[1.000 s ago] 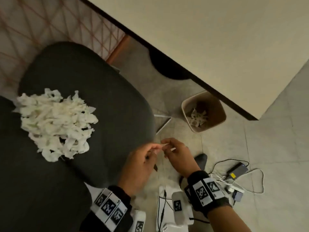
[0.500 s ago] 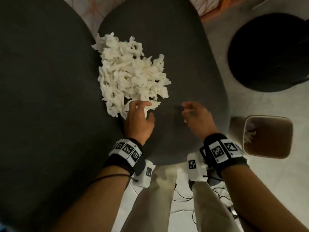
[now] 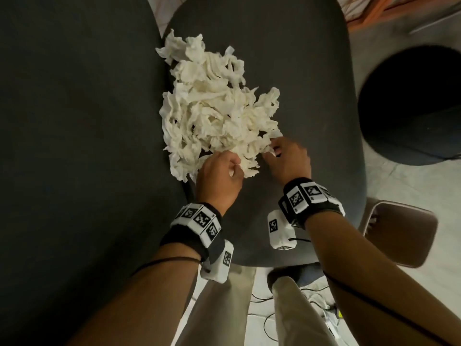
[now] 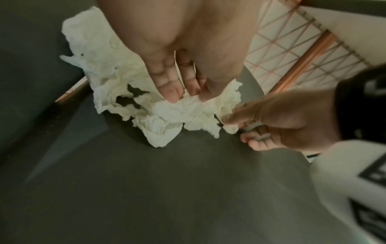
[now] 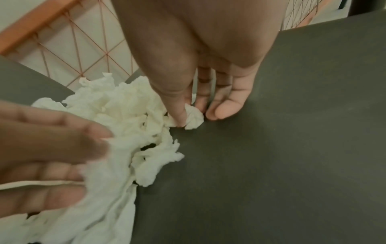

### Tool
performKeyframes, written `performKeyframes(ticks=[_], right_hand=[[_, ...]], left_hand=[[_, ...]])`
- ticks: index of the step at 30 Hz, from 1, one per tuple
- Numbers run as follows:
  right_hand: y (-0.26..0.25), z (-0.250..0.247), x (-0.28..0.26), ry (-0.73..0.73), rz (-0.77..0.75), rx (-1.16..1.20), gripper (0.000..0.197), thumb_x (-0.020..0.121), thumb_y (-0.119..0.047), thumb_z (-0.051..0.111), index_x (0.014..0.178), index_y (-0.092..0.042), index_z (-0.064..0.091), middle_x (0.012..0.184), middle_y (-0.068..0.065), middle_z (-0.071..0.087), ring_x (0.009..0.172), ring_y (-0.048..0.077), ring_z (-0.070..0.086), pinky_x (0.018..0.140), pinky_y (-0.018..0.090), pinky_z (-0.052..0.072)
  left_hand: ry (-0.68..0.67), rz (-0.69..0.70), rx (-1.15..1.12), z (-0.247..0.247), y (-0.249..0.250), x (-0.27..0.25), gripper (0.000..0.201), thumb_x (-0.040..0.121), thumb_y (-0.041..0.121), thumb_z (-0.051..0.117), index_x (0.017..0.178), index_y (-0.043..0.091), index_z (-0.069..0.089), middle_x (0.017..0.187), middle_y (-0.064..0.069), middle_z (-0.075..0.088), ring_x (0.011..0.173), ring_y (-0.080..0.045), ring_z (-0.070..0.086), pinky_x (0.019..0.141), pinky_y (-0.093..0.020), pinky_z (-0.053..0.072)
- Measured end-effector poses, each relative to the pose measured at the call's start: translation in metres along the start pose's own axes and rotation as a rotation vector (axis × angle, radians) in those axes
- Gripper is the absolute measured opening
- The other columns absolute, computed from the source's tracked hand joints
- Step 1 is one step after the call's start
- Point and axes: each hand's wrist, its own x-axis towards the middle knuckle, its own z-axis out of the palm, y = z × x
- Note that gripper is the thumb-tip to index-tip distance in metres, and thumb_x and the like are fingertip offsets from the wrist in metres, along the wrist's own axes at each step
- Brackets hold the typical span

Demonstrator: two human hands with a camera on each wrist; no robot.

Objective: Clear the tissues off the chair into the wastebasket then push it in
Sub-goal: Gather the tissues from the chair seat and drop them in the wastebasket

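A heap of crumpled white tissues [image 3: 217,108] lies on the dark grey chair seat [image 3: 311,96]. My left hand [image 3: 235,168] is at the heap's near edge. Its thumb and fingertips [image 4: 173,97] pinch a fold of tissue [image 4: 183,112]. My right hand [image 3: 274,152] is at the heap's near right corner, where thumb and fingers pinch a small wad [image 5: 193,118]. The brown wastebasket [image 3: 404,233] stands on the floor to the right, partly hidden under the seat's edge, with a bit of tissue showing inside.
The chair's dark backrest [image 3: 74,146] fills the left. A black round object [image 3: 411,108] stands on the floor at the right. A copper wire grid [image 3: 374,11] is behind the chair. Cables [image 3: 311,308] lie on the floor by my legs [image 3: 224,308].
My hands have left the spot near the wastebasket and come to the tissue heap. The right hand, bare half a second ago, now pinches tissue at the heap's corner.
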Motion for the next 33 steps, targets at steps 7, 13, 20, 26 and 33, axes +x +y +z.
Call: performKeyframes(ticks=[7, 13, 20, 26, 33], right_hand=[[0.008, -0.017, -0.009, 0.018, 0.083, 0.198, 0.022, 0.083, -0.018, 0.057, 0.103, -0.009, 0.060, 0.092, 0.006, 0.066, 0.085, 0.026, 0.060, 0.073, 0.031, 0.044], [0.014, -0.032, -0.019, 0.151, 0.055, 0.369, 0.026, 0.078, 0.004, 0.040, 0.085, -0.012, 0.059, 0.076, -0.002, 0.063, 0.070, 0.020, 0.060, 0.062, 0.029, 0.047], [-0.005, -0.057, -0.025, 0.008, 0.165, 0.268, 0.036, 0.085, -0.040, 0.051, 0.085, -0.005, 0.054, 0.073, 0.001, 0.055, 0.065, 0.015, 0.049, 0.055, 0.029, 0.036], [-0.007, -0.048, -0.011, 0.093, 0.077, 0.022, 0.021, 0.082, -0.006, 0.054, 0.063, -0.008, 0.044, 0.068, 0.010, 0.051, 0.062, 0.022, 0.042, 0.056, 0.030, 0.034], [-0.024, -0.031, -0.005, 0.143, -0.016, 0.051, 0.029, 0.091, -0.004, 0.041, 0.117, -0.014, 0.049, 0.126, 0.012, 0.054, 0.105, 0.032, 0.057, 0.079, 0.033, 0.039]], left_hand=[[0.193, -0.214, -0.239, -0.036, 0.008, -0.010, 0.021, 0.081, -0.001, 0.056, 0.076, 0.019, 0.053, 0.085, 0.007, 0.048, 0.070, -0.001, 0.047, 0.062, -0.010, 0.039], [0.221, -0.293, -0.401, -0.050, 0.015, -0.002, 0.034, 0.082, -0.007, 0.041, 0.063, 0.018, 0.054, 0.061, 0.004, 0.053, 0.051, -0.005, 0.044, 0.050, -0.019, 0.038], [-0.045, -0.380, -0.126, -0.028, 0.010, 0.020, 0.038, 0.084, 0.050, 0.062, 0.106, 0.026, 0.042, 0.090, 0.001, 0.062, 0.081, -0.023, 0.062, 0.073, -0.043, 0.055], [-0.079, -0.430, -0.061, -0.024, -0.003, 0.033, 0.019, 0.090, 0.031, 0.059, 0.100, 0.016, 0.058, 0.096, -0.005, 0.065, 0.095, -0.029, 0.063, 0.076, -0.035, 0.049], [0.017, -0.446, -0.273, -0.048, 0.002, 0.022, 0.017, 0.081, 0.031, 0.059, 0.087, 0.015, 0.056, 0.095, -0.002, 0.059, 0.090, -0.026, 0.058, 0.084, -0.046, 0.052]])
